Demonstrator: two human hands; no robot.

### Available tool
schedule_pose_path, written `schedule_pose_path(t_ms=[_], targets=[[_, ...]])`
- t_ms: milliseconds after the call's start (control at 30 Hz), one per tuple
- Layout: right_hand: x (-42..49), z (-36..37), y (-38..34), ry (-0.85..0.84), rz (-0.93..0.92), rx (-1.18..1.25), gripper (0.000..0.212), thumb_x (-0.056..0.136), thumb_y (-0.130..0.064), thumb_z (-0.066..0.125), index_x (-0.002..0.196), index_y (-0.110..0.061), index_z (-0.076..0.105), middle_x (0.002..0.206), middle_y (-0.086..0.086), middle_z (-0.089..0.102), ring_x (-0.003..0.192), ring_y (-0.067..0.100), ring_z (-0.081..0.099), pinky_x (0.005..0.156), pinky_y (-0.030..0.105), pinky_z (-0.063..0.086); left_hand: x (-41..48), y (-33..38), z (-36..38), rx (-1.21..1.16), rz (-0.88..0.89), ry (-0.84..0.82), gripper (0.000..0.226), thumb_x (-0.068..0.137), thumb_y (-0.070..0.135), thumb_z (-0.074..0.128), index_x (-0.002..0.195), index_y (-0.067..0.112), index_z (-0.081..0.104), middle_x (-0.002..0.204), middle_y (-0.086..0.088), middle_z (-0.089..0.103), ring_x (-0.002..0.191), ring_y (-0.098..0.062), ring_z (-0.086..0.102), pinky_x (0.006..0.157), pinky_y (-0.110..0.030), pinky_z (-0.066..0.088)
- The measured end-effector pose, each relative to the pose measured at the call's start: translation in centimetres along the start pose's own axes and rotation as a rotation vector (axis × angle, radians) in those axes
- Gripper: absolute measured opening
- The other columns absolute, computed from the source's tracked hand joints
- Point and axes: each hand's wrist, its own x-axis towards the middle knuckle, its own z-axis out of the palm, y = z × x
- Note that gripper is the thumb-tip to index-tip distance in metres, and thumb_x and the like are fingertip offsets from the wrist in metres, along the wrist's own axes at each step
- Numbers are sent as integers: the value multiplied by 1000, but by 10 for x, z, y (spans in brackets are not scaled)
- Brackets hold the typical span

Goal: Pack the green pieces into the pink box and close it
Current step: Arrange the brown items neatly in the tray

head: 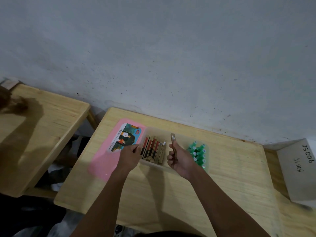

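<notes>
View: head camera, looking down over both forearms.
Tabletop [171, 202]: pale wood, set against a speckled grey wall [153, 48].
Pink box [159, 131]: a clear tub, open, lying lengthwise across the middle of the tabletop.
Pink lid [100, 161]: off the box, flat on the tabletop and touching its left end. A picture sticker [125, 136] covers the far half.
Green pieces [198, 153]: small and round-topped, bunched in rows at the right end of the box, apparently inside its clear wall.
Gold-and-red cartons [153, 149]: slim packs standing side by side in the left half of the box.
Left hand [130, 153]: at the box's left end, over the lid's edge. Its fingers [137, 148] are curled against the box wall, but whether they grip the wall or the first carton cannot be told.
Right hand [179, 158]: above the middle of the box, between the cartons and the green pieces. Its fingers are closed round a slim gold carton [173, 139], which points away from the person.
Second table [42, 125]: the same wood, to the left, across a gap.
Grey block [297, 168]: at the right edge, with "JS006" handwritten on it.
</notes>
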Motion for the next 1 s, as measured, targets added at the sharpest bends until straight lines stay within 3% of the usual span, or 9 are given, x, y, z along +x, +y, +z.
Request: schedule_pose_path(t_ms=[133, 267, 433, 500, 633, 733, 800, 933, 1000], targets=[[0, -2, -1, -48, 25, 64, 43, 101, -45, 41, 107, -9, 64, 61, -4, 43, 49, 7, 33, 46, 20, 34, -1, 0, 1, -16, -16, 10, 30, 99, 19, 46, 94, -2, 67, 63, 3, 51, 56, -7, 46, 50, -16, 34], [-1, 0, -5, -50, -2, 34, 46, 93, -53, 53, 113, -13, 61, 61, -5, 35, 48, 7, 24, 45, 20, 28, 1, -1, 1, -11, -18, 8, 29, 99, 20, 47, 94, -1, 67, 64, 2, 51, 60, -9, 48, 51, -17, 34], [-1, 3, -6, -86, -42, 64, 46, 99, -47, 44, 119, -9, 60, 62, -3, 43, 48, 8, 35, 56, 26, 43, 2, -3, 1, 5, -20, 4, 30, 98, 21, 47, 97, -2, 67, 70, -1, 53, 62, -6, 47, 50, -13, 34], [1, 5, -5, -66, -74, -37, 46, 101, -44, 39, 117, -8, 63, 62, -4, 51, 55, 9, 45, 62, 29, 48, 2, -2, 2, -1, -17, 6, 28, 98, 21, 47, 96, 1, 67, 72, -2, 54, 64, -7, 49, 50, -13, 34], [14, 16, 3, 82, -131, -555, 53, 101, -49, 34, 117, -8, 64, 85, -2, 54, 79, 15, 49, 87, 40, 47, 1, -2, 1, 0, -17, 7, 26, 98, 20, 47, 91, 4, 66, 74, -3, 55, 65, -8, 50, 49, -11, 34], [23, 27, 10, 108, -139, -720, 47, 102, -44, 37, 88, -7, 63, 65, 2, 47, 63, 17, 43, 67, 33, 38, 1, -4, 1, -11, -13, 7, 27, 98, 19, 47, 93, 2, 67, 77, -5, 56, 70, -11, 51, 51, -12, 35], [31, 34, 13, 120, -185, -717, 42, 101, -35, 43, 87, -3, 67, 61, 2, 48, 56, 15, 42, 60, 30, 35, 1, -4, 1, -33, -23, 11, 27, 98, 19, 47, 96, 2, 67, 82, -7, 58, 75, -14, 53, 55, -14, 39], [40, 47, 20, 224, -315, -810, 16, 92, -27, 61, 82, -14, 63, 74, 2, 62, 72, 19, 60, 68, 31, 45, 1, -7, 1, -59, -37, -6, 27, 98, 21, 47, 97, 5, 69, 83, -11, 65, 70, -15, 56, 55, -19, 42], [41, 51, 22, 286, -344, -874, 19, 89, -30, 66, 81, -15, 57, 75, -1, 59, 75, 18, 59, 68, 29, 45, 2, -8, 1, -60, -40, -5, 27, 98, 22, 47, 100, 7, 69, 85, -11, 67, 70, -15, 58, 58, -21, 45]])
